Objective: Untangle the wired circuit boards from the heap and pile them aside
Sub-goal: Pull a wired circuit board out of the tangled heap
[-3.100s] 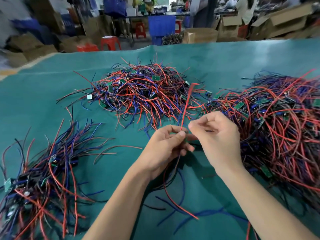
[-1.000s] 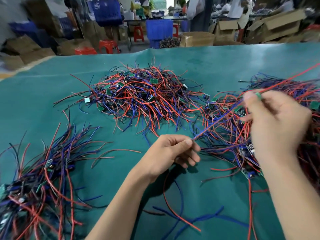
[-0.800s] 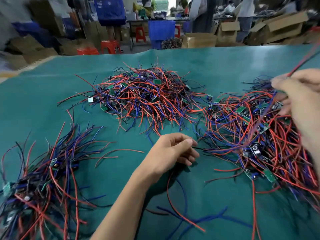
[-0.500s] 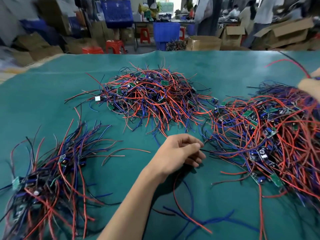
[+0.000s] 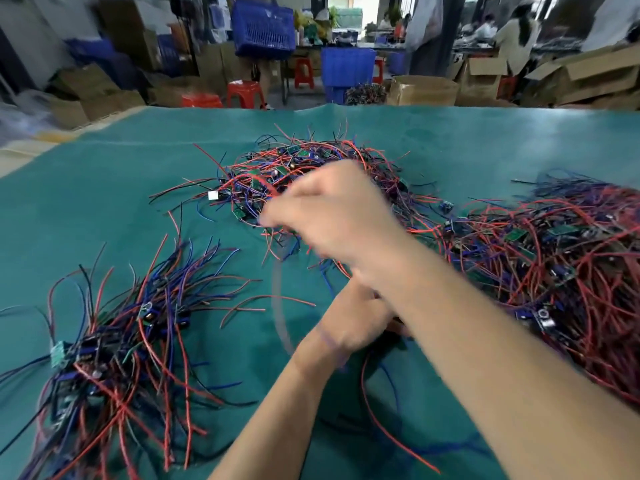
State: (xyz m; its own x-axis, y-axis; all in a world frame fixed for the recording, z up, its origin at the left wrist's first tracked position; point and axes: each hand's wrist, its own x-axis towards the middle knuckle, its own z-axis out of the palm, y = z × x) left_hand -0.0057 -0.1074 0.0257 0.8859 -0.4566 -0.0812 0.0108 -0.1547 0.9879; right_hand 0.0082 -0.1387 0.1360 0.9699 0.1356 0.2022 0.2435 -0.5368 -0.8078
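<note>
The right hand point(image 5: 332, 220) crossed over the left hand point(image 5: 349, 327) above the green worktop point(image 5: 104, 209), smeared by motion, its fingers bunched toward the left. Whether those fingers pinched anything could not be told through the blur; a faint arc of wire point(image 5: 280, 306) hung below it, which suggested a board's lead being swung leftward. The left hand lay low on the worktop under the right forearm, fingers curled, but what it gripped was hidden.

Three masses of wired circuit boards occupied the worktop. The large tangled heap point(image 5: 554, 265) sat at the right, its red and blue leads knotted over small green boards. A second tangle point(image 5: 311, 168) lay at the far centre, partly behind the right hand. The sorted pile point(image 5: 114, 341) lay at the near left, its leads fanned out roughly one way, probably so that the boards stacked together and would not knot again. Keeping that pile well apart from both tangles likely served the same end.

A few loose red and blue wires point(image 5: 391, 438) trailed near the forearms. Blue crates point(image 5: 263, 27), red stools point(image 5: 244, 93) and cardboard boxes point(image 5: 424, 90) stood beyond the worktop.
</note>
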